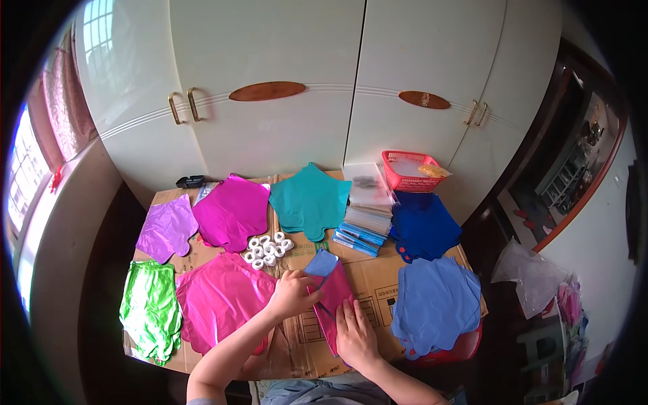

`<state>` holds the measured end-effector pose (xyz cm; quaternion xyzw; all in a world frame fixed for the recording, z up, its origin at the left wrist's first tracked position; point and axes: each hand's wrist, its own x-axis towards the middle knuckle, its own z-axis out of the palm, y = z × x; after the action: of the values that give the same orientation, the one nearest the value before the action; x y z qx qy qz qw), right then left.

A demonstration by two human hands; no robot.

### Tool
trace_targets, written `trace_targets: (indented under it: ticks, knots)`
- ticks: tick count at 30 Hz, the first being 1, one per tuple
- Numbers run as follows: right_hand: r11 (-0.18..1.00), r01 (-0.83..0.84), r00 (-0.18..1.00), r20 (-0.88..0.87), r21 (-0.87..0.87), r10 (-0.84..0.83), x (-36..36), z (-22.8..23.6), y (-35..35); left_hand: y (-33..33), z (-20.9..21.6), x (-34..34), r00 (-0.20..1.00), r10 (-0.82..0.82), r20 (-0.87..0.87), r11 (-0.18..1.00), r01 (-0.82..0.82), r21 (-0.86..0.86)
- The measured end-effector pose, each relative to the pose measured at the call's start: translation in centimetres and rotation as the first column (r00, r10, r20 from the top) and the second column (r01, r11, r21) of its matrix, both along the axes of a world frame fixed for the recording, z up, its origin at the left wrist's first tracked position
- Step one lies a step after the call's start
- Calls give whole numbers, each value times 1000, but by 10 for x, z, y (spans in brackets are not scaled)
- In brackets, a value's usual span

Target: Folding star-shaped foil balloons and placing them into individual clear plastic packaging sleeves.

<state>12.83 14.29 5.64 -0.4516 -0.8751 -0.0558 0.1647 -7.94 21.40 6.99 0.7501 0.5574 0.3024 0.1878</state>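
My left hand [295, 293] pinches the upper left edge of a folded stack of foil balloons [331, 297], magenta with a light blue one on top. The stack lies on a cardboard sheet [378, 287] in front of me. My right hand [356, 333] presses flat on the stack's lower end, fingers together. A pile of pink foil balloons [219, 297] lies just left of my left hand. Small white tape rolls [268, 248] sit in a cluster behind the stack.
Around the cardboard lie piles of foil balloons: green [150, 307], lilac [167, 228], magenta [231, 210], teal [309, 199], dark blue [424, 226], light blue [435, 304]. Flat packets [364, 226] and a red basket [408, 170] stand at the back. White wardrobe doors [270, 88] rise behind.
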Motion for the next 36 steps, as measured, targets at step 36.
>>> trace_targets:
  ticks: [36]
  knots:
    - [996,-83,995,-62,-13,82,5,-4,-10,23,2,-3,992,-35,-120,987,16,-159]
